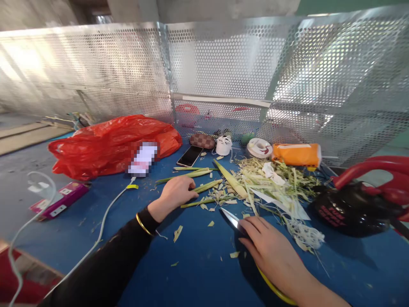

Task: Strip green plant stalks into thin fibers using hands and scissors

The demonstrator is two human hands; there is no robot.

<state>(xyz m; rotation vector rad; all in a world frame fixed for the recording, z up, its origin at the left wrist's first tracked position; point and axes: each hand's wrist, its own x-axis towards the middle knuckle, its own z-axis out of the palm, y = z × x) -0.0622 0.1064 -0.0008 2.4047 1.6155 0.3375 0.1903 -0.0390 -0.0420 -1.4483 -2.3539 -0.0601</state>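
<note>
My left hand (179, 189) has its fingers curled over the near end of a slender green shoot (209, 186) on the blue tabletop. Other thin shoots lie just beyond and beside it. In my right hand (271, 243) is a pointed steel blade (230, 218), its tip aimed up and left; the fingers hide its grip, so I cannot tell whether it is a knife or scissors. A thicker pale-green shoot (230, 178) lies between the hands, farther back. To its right spreads a heap of peelings (287, 187), and scraps are scattered around.
On the left are a red plastic bag (111, 143), a lit phone (143, 160) on a white cable (104, 221), and a purple box (62, 200). Farther back lie a dark phone (191, 156), a tape roll (259, 148) and an orange packet (297, 154). A black-and-red object (358, 209) stands right.
</note>
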